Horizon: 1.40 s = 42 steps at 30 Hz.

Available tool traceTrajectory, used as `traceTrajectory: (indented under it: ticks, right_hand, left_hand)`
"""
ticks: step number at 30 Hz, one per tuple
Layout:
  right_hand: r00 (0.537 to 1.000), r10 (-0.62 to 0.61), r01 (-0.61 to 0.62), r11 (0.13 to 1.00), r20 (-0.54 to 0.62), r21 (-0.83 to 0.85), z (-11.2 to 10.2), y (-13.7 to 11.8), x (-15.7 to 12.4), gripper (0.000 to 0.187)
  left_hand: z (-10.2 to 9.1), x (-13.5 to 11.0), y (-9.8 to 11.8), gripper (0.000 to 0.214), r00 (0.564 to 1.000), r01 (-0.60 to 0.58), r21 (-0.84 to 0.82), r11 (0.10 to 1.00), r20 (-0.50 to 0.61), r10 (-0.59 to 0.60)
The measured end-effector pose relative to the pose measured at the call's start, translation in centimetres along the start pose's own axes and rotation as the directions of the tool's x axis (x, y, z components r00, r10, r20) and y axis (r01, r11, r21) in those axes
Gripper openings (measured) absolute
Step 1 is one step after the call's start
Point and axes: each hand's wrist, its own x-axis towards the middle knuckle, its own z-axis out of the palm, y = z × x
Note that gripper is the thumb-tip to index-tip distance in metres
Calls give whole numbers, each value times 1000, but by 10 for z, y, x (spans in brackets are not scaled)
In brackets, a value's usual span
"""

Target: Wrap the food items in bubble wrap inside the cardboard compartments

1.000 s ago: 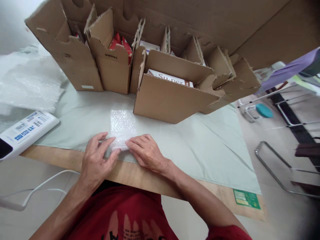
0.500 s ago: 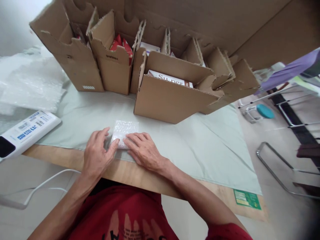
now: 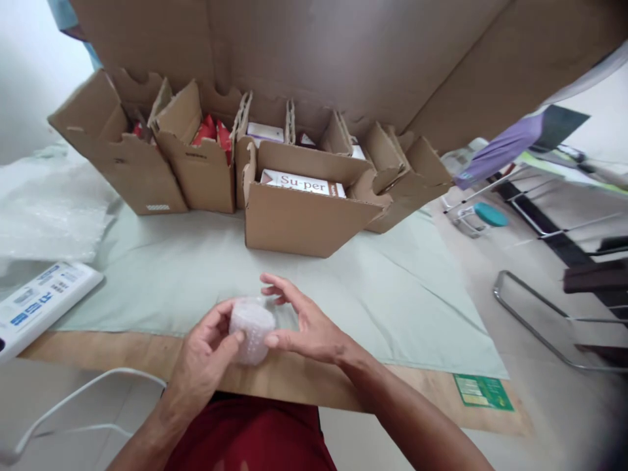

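A small packet of bubble wrap (image 3: 253,332) is lifted and tilted near the table's front edge; whatever lies inside it is hidden. My left hand (image 3: 208,350) grips its left side, thumb on the near face and fingers behind. On the other side, my right hand (image 3: 309,328) is spread, its fingers apart and its thumb tip at or close to the packet's right edge. Beyond the hands stands a cardboard bin (image 3: 304,226) with a white "Su-per" box (image 3: 301,183) in it.
Several cardboard bins (image 3: 206,176) line the back, two showing red packs. Loose bubble wrap (image 3: 49,209) and a white device with blue lettering (image 3: 46,304) lie at left. A pale green cloth (image 3: 392,294) covers the table. A metal-framed rack (image 3: 540,216) stands at right.
The bubble-wrap packet has come up from lying flat on the cloth, now in my left hand. My right hand has lifted off its top and opened. The view has shifted.
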Motion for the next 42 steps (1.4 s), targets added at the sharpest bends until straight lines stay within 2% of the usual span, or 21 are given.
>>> traceTrajectory:
  ticks: [2,3,4,7,8,10,13,15,16,17,18,19,21,23,26,27,29,33,38,40,42]
  right_hand:
    - [992,48,-64,989,115,137,-13,-3,-1,99]
    - [987,68,-93,982,147,166,-17,-4,-1,100]
    - [984,89,-114,979,152,168,-21,-6,-1,92]
    - [988,130,-137,987,84,87,-27,-11,-2,43]
    - [988,136,-139,990,70,39,-31,-14,-4,29]
    - [989,138,-131,986,59,-99,-43,-23,-9,17]
    - [998,66,-60,966,17,-252,-78,-50,-16,12]
    - [993,-46,14,960,-111,-279,-111,-73,-17,12]
    - [970,-113,46,955,-215,-294,-129,-82,-15,14]
    - [927,-181,70,944,-328,-322,-147,-90,-11,17]
    - [867,-248,83,928,-433,-364,-165,-95,-5,20]
    - [801,-306,80,907,-514,-414,-181,-98,3,23]
    - [702,-388,2,840,-597,-543,-207,-96,21,25]
    - [680,-413,-170,715,-606,-678,-220,-94,38,25]
    - [750,-345,-428,398,-565,-811,-217,-99,59,21]
    - [780,-305,-466,299,-546,-833,-212,-104,65,21]
    - [828,-219,-488,172,-516,-856,-202,-115,78,23]
    - [871,-38,-486,68,-489,-871,-189,-132,103,29]
    - [920,77,-386,30,-383,-922,-181,-141,117,24]
    - [915,104,-393,13,-390,-919,-183,-140,122,28]
    - [889,130,-444,14,-438,-896,-190,-135,129,33]
  left_hand:
    - [5,-1,0,44,992,-22,105,994,128,9]
    - [9,0,-1,44,988,-54,154,987,154,30]
    - [13,0,-1,44,984,-96,202,975,164,63]
    - [27,5,1,38,968,-236,355,904,163,188]
    - [31,7,4,36,955,-287,400,870,191,228]
    - [37,12,13,33,906,-418,459,784,280,318]
    - [46,24,40,39,767,-634,523,570,330,550]
    - [53,38,63,46,624,-703,613,361,287,727]
    - [57,47,75,51,545,-707,658,261,271,793]
    - [61,57,85,56,476,-698,694,177,265,839]
    - [65,68,94,61,430,-684,719,118,267,863]
    - [68,79,100,63,406,-672,736,85,269,873]
    - [74,98,107,59,421,-648,758,81,268,867]
    - [76,111,108,48,452,-626,774,101,254,855]
    - [77,116,103,40,443,-621,777,105,237,864]
    - [76,116,102,40,434,-626,773,102,237,869]
    - [75,114,101,40,421,-634,767,98,236,876]
    - [75,114,101,39,426,-635,765,107,232,874]
    - [76,115,100,41,438,-642,756,125,229,869]
    - [76,114,99,42,448,-641,755,140,220,866]
    - [75,113,98,43,459,-641,752,153,216,862]
